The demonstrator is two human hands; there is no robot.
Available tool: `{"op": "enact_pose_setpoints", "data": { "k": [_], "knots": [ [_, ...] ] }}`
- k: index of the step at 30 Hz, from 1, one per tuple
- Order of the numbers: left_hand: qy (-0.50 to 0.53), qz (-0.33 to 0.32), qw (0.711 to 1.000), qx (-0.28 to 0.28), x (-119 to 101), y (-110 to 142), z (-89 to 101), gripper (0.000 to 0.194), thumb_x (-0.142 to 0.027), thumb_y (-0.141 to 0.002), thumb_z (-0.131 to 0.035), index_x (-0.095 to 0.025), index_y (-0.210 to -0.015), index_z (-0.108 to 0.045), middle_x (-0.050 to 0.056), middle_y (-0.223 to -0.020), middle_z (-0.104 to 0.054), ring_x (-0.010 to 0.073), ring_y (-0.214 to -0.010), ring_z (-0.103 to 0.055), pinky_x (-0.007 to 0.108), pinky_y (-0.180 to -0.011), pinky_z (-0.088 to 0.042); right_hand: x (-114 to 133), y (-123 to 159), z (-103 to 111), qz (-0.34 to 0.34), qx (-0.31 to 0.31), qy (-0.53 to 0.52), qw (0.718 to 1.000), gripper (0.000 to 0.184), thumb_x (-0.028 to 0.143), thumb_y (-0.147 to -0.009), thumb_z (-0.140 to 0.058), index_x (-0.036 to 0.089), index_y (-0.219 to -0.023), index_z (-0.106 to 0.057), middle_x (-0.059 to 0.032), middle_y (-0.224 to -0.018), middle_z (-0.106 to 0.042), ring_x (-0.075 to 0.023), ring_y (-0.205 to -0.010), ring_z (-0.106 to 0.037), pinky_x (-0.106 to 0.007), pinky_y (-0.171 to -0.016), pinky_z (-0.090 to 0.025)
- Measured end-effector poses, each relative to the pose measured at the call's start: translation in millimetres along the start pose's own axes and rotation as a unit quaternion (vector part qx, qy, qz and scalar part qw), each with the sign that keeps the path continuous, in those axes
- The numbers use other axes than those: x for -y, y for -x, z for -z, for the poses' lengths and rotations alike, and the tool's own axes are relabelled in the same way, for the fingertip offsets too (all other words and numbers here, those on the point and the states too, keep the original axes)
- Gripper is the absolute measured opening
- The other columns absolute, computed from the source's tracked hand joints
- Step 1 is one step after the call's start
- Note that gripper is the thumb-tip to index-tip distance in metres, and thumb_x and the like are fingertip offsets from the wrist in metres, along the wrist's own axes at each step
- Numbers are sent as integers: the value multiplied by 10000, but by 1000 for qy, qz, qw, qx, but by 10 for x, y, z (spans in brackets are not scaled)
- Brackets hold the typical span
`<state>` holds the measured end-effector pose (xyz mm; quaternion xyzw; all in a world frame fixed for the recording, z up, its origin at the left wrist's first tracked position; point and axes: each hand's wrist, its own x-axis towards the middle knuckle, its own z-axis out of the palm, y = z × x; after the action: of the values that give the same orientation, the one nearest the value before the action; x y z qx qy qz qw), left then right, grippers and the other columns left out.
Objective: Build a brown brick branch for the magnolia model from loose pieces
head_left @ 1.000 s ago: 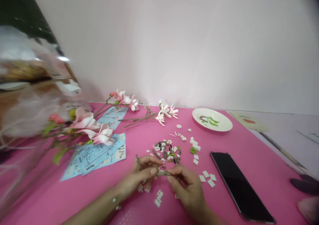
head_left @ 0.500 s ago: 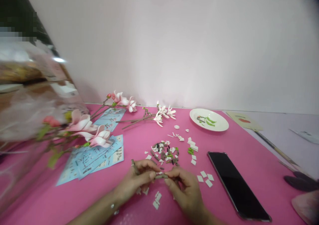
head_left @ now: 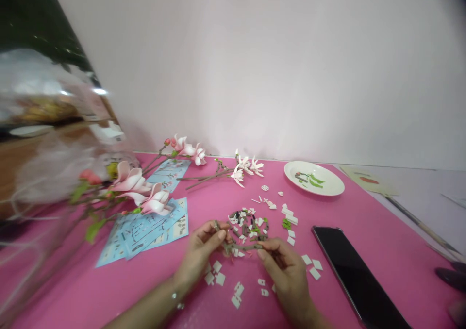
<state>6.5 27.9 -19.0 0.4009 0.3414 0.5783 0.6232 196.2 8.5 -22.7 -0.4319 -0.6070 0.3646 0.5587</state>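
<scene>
My left hand pinches one end of a grey-brown toy branch assembled from small pieces. The other end is between the thumb and fingers of my right hand. Between the hands the branch lies roughly level, and a short side stem sticks up by my left fingers. Just beyond it is a loose pile of small building pieces, brown, white, black and green. White tile pieces lie scattered on the near side, and more white tiles are to the right of my right hand.
Pink magnolia stems rest at the left over blue printed sheets. A white-flowered stem lies at the back. A white plate holds green leaf pieces. A black phone lies at the right on the pink table.
My hands have moved apart, the right one shifting rightward, and more of the branch shows between them. The whole view has shifted slightly.
</scene>
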Motion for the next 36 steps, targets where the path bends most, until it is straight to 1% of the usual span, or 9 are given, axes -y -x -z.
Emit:
{"op": "enact_pose_setpoints", "data": {
  "k": [6,10,15,17,20,23,26,29,36],
  "knots": [
    [6,15,1000,-4,-17,17,-2,279,-337,-703,-778,-150,-903,-727,55,-775,-708,171,-676,-649,273,-598,-535,-10,-17,6,-19,-2,-14,1000,117,317,-831,-632,204,-822,-659,-32,-740,-662,-157,-655,-606,-226,-566,-489],
    [45,28,998,28,-38,25,-17,364,-462,-756,-697,-140,-922,-740,113,-907,-731,231,-784,-676,292,-602,-543,8,-23,6,-26,-7,-32,999,107,311,-835,-629,208,-823,-654,-24,-742,-659,-150,-660,-604,-213,-570,-489],
    [134,128,977,104,-73,34,-44,563,-603,-821,-519,-90,-882,-742,160,-875,-742,243,-744,-699,294,-572,-563,42,-31,9,9,-3,-39,999,74,276,-838,-617,214,-808,-644,-3,-691,-638,-136,-620,-596,-200,-553,-482],
    [136,173,966,135,-77,41,-50,487,-541,-811,-582,-86,-881,-738,144,-788,-748,212,-623,-703,273,-512,-563,48,-21,14,32,13,-29,999,62,245,-843,-601,214,-804,-638,2,-672,-621,-132,-597,-578,-203,-541,-470],
    [121,238,945,191,-113,62,-65,309,-365,-698,-768,-104,-859,-734,98,-662,-747,159,-454,-667,213,-410,-527,81,11,19,88,54,2,995,70,200,-842,-580,212,-787,-622,9,-627,-579,-127,-547,-533,-215,-508,-435],
    [107,311,913,242,-202,87,-85,294,-258,-578,-858,-108,-799,-737,74,-588,-735,136,-416,-646,151,-334,-459,165,45,10,166,93,36,981,84,159,-826,-561,219,-770,-576,24,-576,-538,-122,-485,-488,-224,-465,-391],
    [75,377,881,277,-274,102,-78,341,-258,-501,-893,-98,-758,-738,58,-551,-723,144,-402,-639,165,-305,-470,242,72,-1,255,124,79,956,93,135,-802,-550,228,-799,-542,28,-552,-544,-125,-459,-492,-238,-458,-379],
    [45,406,861,303,-279,106,-39,361,-279,-477,-900,-92,-744,-744,35,-521,-707,132,-366,-615,161,-272,-456,241,106,5,315,149,116,930,126,137,-776,-570,231,-852,-536,19,-567,-583,-143,-492,-553,-262,-497,-415],
    [-35,437,848,297,-290,93,-23,350,-310,-448,-903,-108,-683,-740,1,-455,-665,89,-322,-564,130,-284,-453,90,192,11,330,173,130,919,244,106,-741,-617,244,-916,-516,14,-609,-637,-143,-521,-582,-273,-529,-427]
  ]
}}
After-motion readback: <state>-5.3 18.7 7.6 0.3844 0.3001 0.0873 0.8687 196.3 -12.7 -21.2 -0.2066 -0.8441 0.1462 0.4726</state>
